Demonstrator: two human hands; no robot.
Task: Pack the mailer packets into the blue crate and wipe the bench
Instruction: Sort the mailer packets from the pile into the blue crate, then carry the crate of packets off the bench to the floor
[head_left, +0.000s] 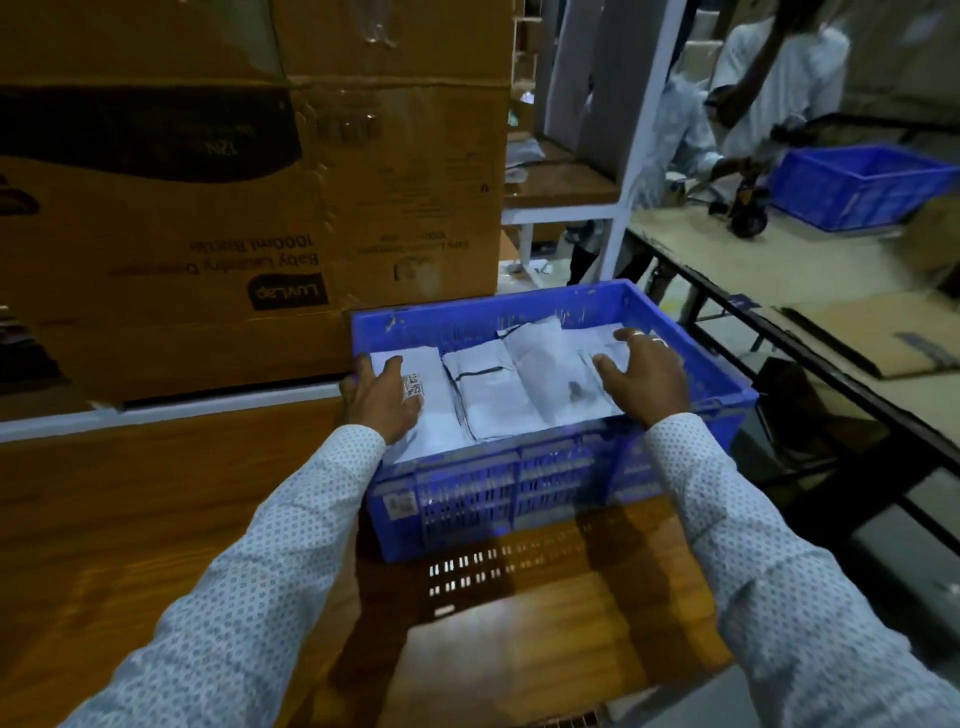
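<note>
Bench: a wooden bench (156, 519) with a glossy brown top runs under both forearms; the blue crate (545, 483) stands on it, its slotted near wall facing the person
Room: dim storeroom; a second table (727, 260) with a pale top lies well beyond the right fingers, to their right
Behind the crate: stacked cardboard cartons (249, 197) rise just past the left fingers, print upside down; they close off the far left side
Others: a second blue crate (857, 187) sits on the far table; two people in pale shirts (779, 73) stand by it, blurred; a flat cardboard sheet (872, 338) lies on that table, right of the right fingers
Mailer packets: white mailer packets (493, 395) lie flat in rows inside the crate, filling it near the rim, between and under the two hands
Left hand: the left hand (379, 400) lies at the crate's left edge; fingers spread and fairly straight, resting on the leftmost packet; a printed code label shows beside the fingertips
Right hand: the right hand (644, 374) rests on the rightmost packets; fingers splayed, lightly bent, pressing down without curling round anything; rings on two fingers
</note>
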